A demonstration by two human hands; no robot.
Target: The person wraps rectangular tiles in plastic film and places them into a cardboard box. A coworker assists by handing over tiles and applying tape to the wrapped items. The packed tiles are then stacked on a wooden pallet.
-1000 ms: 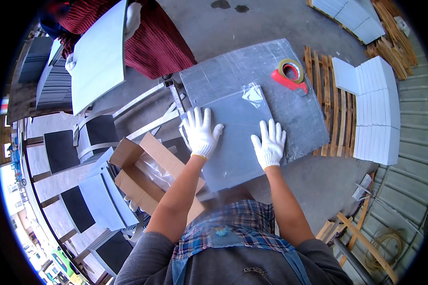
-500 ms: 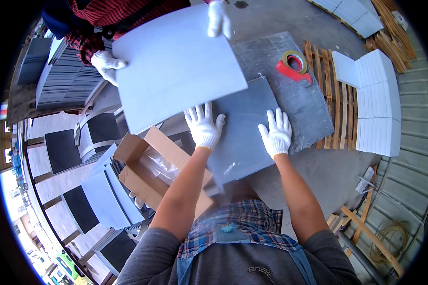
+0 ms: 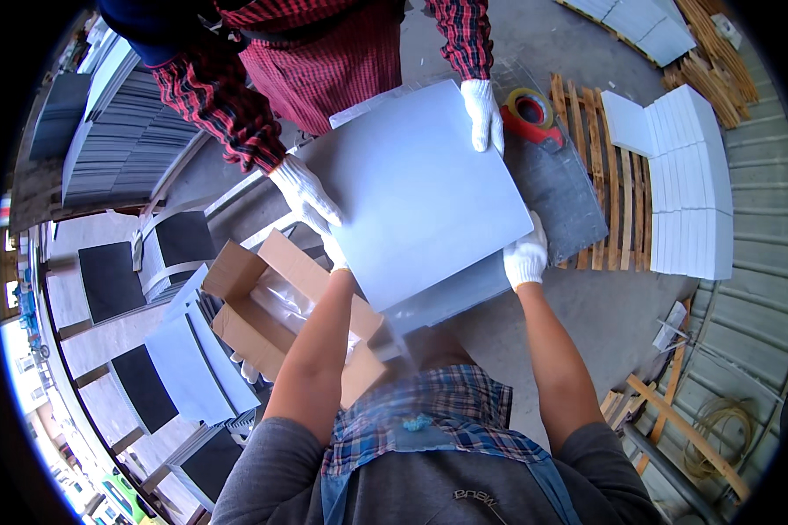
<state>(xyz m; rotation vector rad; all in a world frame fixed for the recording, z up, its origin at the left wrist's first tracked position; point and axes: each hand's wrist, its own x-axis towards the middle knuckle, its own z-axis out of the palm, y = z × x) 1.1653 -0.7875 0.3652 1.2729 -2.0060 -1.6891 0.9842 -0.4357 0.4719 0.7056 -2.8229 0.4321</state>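
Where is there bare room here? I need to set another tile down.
Bare concrete floor shows between the grey work slab and the wooden pallet, toward the timber scraps. The slab itself is crowded: the pale tile, both gloved hands, the co-worker's hands and a tape roll.

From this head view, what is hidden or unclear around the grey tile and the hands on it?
- Left hand: mostly under the grey tile; only part of the glove shows.
- Right hand: its fingers go out of sight at the tile's edge, so the grip is unclear.
- Lower tile: covered except for one strip.
- Table: mostly covered by tiles.
- Cardboard box: contents blurred by clear plastic, partly behind the left forearm.
- Tape roll: partly behind the co-worker's glove.
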